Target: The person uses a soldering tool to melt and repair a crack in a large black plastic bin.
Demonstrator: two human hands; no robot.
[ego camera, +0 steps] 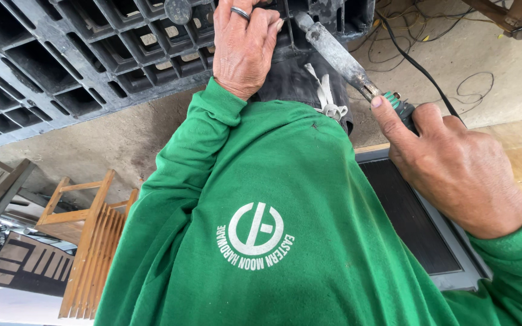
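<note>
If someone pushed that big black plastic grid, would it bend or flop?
Probably not: the black plastic grid has thick crossing ribs, so it looks stiff. Its open cells suggest it's light for its size. The left hand presses it without visible bending.

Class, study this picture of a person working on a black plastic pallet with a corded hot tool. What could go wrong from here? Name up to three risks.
1. The right hand grips the tool near its metal shaft, index finger extended along it: a burn seems possible.
2. The left hand rests on the pallet close to the tool's tip, so a slip might catch it.
3. The black cord trails among loose wires on the floor and may snag.
</note>
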